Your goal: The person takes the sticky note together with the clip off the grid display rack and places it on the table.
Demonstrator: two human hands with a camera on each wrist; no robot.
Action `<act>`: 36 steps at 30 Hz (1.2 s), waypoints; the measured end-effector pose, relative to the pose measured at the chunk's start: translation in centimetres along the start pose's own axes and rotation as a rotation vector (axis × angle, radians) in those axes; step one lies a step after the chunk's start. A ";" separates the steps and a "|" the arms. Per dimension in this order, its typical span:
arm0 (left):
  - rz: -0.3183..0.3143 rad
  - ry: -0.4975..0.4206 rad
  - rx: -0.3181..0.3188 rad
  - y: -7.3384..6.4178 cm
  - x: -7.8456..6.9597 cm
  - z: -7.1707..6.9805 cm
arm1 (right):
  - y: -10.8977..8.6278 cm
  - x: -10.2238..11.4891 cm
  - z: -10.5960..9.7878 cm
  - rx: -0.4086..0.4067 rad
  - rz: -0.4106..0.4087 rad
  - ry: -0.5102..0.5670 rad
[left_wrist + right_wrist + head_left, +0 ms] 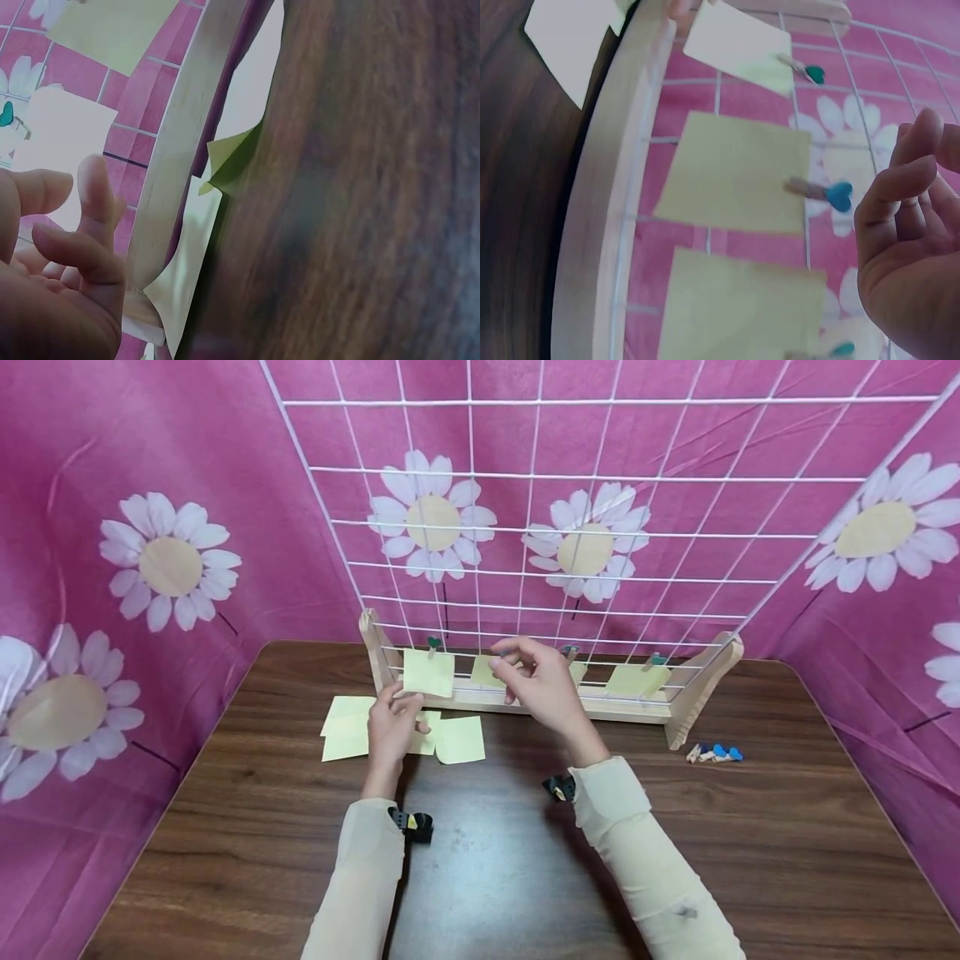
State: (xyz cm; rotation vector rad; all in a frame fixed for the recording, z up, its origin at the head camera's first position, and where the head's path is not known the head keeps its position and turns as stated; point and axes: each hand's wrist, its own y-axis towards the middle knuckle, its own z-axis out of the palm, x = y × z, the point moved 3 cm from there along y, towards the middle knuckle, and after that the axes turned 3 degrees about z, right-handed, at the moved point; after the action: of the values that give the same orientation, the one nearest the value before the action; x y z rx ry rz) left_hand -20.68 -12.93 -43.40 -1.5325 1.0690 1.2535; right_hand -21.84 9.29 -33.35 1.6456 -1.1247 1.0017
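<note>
My left hand (392,727) is at the lower left corner of a yellow sticky note (429,673) clipped to a white wire grid (469,568). In the left wrist view its fingers (97,187) are loosely bent and pinch nothing; whether they touch the note cannot be told. My right hand (546,687) hovers before the grid, partly covering a second note (484,670). The right wrist view shows that note held by a small wooden clothespin with a blue heart (838,196). The right fingers (900,187) are loosely curled beside it, holding nothing.
Two more notes hang to the right, including one at the far right (633,680). Loose notes (461,740) lie on the table by my left hand. Several heart clothespins (716,753) lie right of the grid's wooden stand (701,693). Pink flowered cloth (247,460) hangs behind.
</note>
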 end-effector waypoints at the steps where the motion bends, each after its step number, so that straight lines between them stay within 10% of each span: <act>1: -0.004 0.001 -0.001 0.1 0.0 0.0 | 0.2 -0.1 0.4 -0.001 0.001 -0.004; 36: -0.026 -0.022 0.048 2.3 -0.6 0.2 | 3.8 0.2 7.5 -0.019 -0.087 -0.359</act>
State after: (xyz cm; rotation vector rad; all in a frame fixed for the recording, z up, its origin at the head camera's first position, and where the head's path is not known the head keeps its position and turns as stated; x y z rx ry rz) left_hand -23.05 -13.25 -43.08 -1.4885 1.0548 1.2154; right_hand -24.44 1.36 -34.50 1.8908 -1.2770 0.6525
